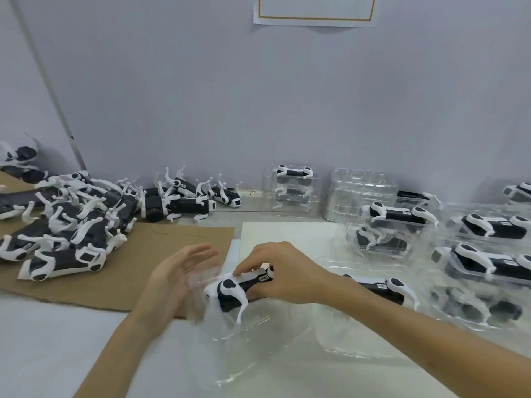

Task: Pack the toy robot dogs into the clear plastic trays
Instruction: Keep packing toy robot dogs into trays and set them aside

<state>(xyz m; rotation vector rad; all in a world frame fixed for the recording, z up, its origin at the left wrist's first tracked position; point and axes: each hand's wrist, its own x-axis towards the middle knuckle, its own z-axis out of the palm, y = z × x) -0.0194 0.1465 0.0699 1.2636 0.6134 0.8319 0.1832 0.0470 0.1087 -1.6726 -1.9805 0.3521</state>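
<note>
While many dogs wait unpacked, you have already filled a good part of the trays. The table [71, 326] carries a cardboard sheet [161, 254] on your left, and on it lies the loose pile [69, 225] of dogs, which reaches back to the wall; I judge this is the largest part of the work left. On your right the packed trays [477, 254] stand in stacks, each with a dog inside, and two more stacks stand near the wall: one with dogs [293, 191], one of empty trays [362, 196]. So the task looks somewhere near the middle. In front of you a clear tray [258, 340] lies on the table, and your right hand [287, 271] grasps a dog [241, 288] by its black body, holding it over this tray. Your left hand [178, 280] is released, fingers spread, just beside the dog's head; it is blurred. The tray edges are hard to see, so I cannot tell if the dog already sits in its recess. Another dog [382, 285] behind your wrist is partly hidden.
</note>
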